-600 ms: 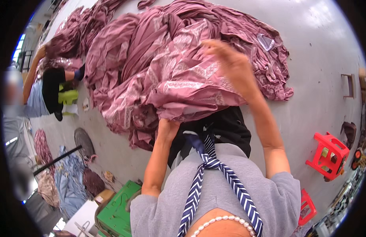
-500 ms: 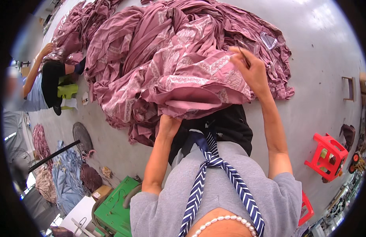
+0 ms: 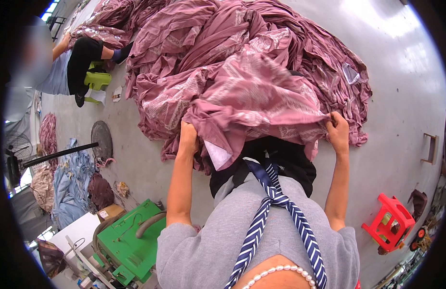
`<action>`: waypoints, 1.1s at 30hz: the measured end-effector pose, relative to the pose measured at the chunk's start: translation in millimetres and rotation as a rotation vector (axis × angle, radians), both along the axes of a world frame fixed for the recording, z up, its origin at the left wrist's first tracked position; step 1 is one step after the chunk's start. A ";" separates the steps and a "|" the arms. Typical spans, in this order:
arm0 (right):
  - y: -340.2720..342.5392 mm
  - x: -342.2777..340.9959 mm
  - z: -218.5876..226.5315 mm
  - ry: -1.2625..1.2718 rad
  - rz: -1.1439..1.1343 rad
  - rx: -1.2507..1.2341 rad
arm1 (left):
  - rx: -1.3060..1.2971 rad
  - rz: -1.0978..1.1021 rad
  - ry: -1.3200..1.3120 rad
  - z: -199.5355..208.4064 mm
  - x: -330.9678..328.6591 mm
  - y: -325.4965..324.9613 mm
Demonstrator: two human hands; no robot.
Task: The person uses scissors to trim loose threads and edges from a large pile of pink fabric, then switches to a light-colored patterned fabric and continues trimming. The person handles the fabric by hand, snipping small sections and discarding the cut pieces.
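The left hand (image 3: 188,136) is closed on an edge of the pink cloth (image 3: 252,96), with the fingers curled into the folds. The right hand (image 3: 338,131) is also closed on the cloth, as a fist on its right edge. Both arms reach forward from the near edge, and the piece of cloth is stretched between the two hands, just in front of the person's body. A white underside of the cloth shows beside the left hand.

This held piece belongs to a big heap of the same pink patterned cloth, which lies on the grey floor (image 3: 401,72) and spreads from the hands to the far side and to the far left. A small clear plastic bag (image 3: 350,73) lies on the heap at the right.

The person wears a grey shirt and a blue and white striped scarf (image 3: 276,212).

At the far left another person (image 3: 73,62) sits on a green stool (image 3: 98,79), near the far left end of the heap. On the floor to the left there is a round dark cover (image 3: 101,139), and nearer some blue cloth (image 3: 71,188) lies in a pile. A green machine (image 3: 129,241) stands at the near left, close to the left elbow. At the right, well apart from the heap, a red stool (image 3: 389,224) stands on the floor, and farther right there is a small wooden stool (image 3: 429,148).
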State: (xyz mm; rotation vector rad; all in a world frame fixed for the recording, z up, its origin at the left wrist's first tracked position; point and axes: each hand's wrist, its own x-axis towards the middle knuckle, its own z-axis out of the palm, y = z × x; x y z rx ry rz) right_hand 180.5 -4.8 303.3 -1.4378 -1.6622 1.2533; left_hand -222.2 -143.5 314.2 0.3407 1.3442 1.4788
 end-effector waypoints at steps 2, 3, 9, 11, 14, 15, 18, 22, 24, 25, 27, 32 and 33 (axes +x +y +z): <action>-1.5 16.8 -15.6 -0.058 -0.062 -0.012 | 0.041 -0.051 0.114 -21.6 -3.0 -0.5; -3.7 22.1 -18.7 -0.028 -0.092 -0.059 | -0.007 -0.033 0.160 -31.8 -2.6 -1.0; -1.3 22.7 2.0 0.041 -0.165 -0.152 | -0.192 -0.031 0.441 -26.5 -10.9 -8.0; 2.2 31.5 17.1 0.217 -0.208 -0.176 | -0.103 0.055 0.500 -19.9 -12.8 -18.2; -3.4 21.2 45.8 0.185 -0.323 0.102 | -0.056 0.342 0.689 2.4 2.5 -27.6; -10.1 4.9 55.8 0.145 -0.376 0.243 | -0.061 0.359 0.867 12.6 11.5 -28.0; -36.3 -56.7 70.9 0.047 -0.002 0.330 | 0.094 0.222 1.296 38.3 39.3 -27.3; -58.6 -123.9 65.9 -0.215 0.494 0.529 | 0.153 -0.195 1.517 50.1 71.6 -10.5; -47.4 -124.2 35.5 -0.311 0.536 0.569 | 0.024 -0.283 1.463 39.8 78.0 -12.7; -41.7 -125.7 33.8 -0.282 0.508 0.540 | -0.008 -0.307 1.442 32.6 79.3 -14.1; -33.6 -126.7 32.5 -0.225 0.449 0.481 | 0.011 -0.268 1.452 22.1 81.8 -14.4; -19.4 -134.4 52.4 -0.107 0.348 0.266 | 0.073 -0.205 1.103 16.4 69.6 -6.0; -14.6 -134.2 53.6 -0.080 0.342 0.216 | -0.024 -0.239 0.774 19.2 65.2 -6.2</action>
